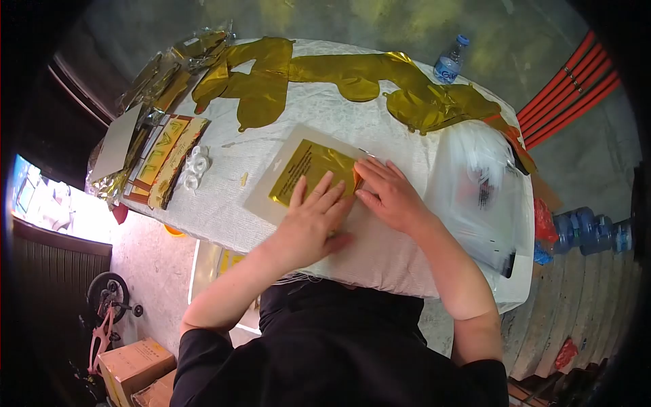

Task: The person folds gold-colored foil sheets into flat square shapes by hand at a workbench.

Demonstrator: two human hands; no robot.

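Note:
A folded gold foil balloon [306, 160] with dark printed text lies on a grey card [266, 186] in front of me. My left hand [308, 220] rests on the near part of the foil with its fingers spread. At the foil's right edge is my right hand [392, 195], its fingers stretched out and its thumb apart from them. A small orange-looking fold of foil shows beside the right fingertips. Part of the foil and card is hidden under both hands.
Flat gold foil balloons [261, 85] stretch along the table's far side, near a water bottle [450, 61]. Clear plastic bags [475, 193] lie at right. Printed packets [163, 159], white ribbon rolls [196, 166] and wrapped foil pieces [169, 85] crowd the left.

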